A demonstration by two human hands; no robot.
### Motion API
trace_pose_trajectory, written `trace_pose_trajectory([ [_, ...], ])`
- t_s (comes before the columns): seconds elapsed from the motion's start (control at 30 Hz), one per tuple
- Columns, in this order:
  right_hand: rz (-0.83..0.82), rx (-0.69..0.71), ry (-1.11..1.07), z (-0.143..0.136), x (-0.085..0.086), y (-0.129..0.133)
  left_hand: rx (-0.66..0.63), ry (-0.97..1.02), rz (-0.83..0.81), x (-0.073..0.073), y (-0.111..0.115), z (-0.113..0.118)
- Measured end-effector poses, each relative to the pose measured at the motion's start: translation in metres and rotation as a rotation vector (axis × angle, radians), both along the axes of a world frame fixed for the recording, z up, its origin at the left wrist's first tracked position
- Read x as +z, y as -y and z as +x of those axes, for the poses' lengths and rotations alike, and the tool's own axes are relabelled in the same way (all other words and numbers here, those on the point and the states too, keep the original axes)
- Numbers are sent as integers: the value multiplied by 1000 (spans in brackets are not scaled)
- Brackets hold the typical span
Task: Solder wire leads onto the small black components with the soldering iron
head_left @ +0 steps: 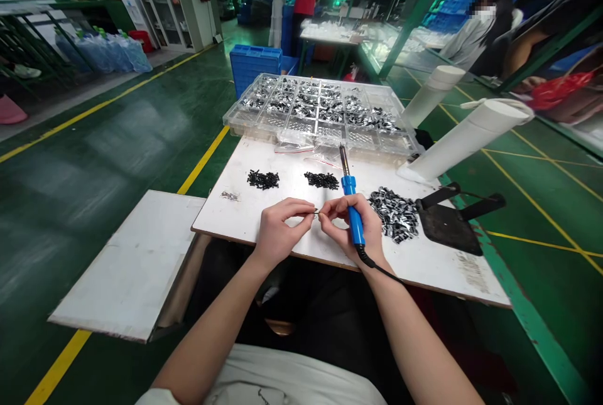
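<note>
Just above the front part of the white tabletop [292, 235], my two hands meet fingertip to fingertip. My left hand [282, 226] pinches one end of a tiny dark part [316, 211], too small to name. The fingertips of my right hand [360, 223] pinch at its other end. A blue soldering iron [353, 210] also rests in my right hand, between thumb and forefinger, its metal tip pointing up and away. Beyond my hands lie two piles of small black parts, the left pile [263, 179] and the right pile [321, 180]. A heap of black-and-silver pieces [394, 213] lies right of my right hand.
A clear compartment tray [287, 125] full of small parts stands at the back. To the right are a black iron stand [450, 229] and white tubes [471, 138]. A white-topped box [132, 260] stands at left. The iron's cord [386, 273] runs over my right forearm.
</note>
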State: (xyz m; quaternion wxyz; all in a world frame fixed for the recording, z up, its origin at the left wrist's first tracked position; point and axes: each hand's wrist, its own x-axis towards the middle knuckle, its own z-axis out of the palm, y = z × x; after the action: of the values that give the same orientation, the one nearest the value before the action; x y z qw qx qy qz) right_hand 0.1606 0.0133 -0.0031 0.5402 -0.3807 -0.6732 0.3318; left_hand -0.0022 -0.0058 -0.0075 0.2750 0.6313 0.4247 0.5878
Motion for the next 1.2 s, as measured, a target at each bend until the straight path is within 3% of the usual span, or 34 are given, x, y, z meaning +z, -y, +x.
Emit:
trace_pose_trajectory([
  [0.17, 78, -20, 84, 6, 2, 2, 99, 17, 10, 2, 2, -7],
  [0.33, 164, 80, 410, -8, 3, 15, 337, 188, -31, 7, 19, -54],
  [0.47, 184, 179, 560, -42, -2, 14, 439, 262, -208, -2, 41, -90],
  [0.6, 176, 177, 635, -61, -8, 5, 424, 226, -305, -16, 61, -102],
  [0.8, 156, 159, 497, -34, -6, 14, 413, 156, -294, -20, 67, -91],
  [0.97, 269, -95, 431, 14, -11, 12, 214, 41, -282, -5, 47, -55],
  [1.03, 279, -199, 516, 29, -11, 1, 93, -17, -259, 2, 32, -36],
  [1.13, 239, -296, 761, 42, -4, -22, 10, -13, -252, 8, 7, -11],
  [1.2, 205, -250, 933, 44, 3, -36, -36, 40, -306, 8, -5, -2],
])
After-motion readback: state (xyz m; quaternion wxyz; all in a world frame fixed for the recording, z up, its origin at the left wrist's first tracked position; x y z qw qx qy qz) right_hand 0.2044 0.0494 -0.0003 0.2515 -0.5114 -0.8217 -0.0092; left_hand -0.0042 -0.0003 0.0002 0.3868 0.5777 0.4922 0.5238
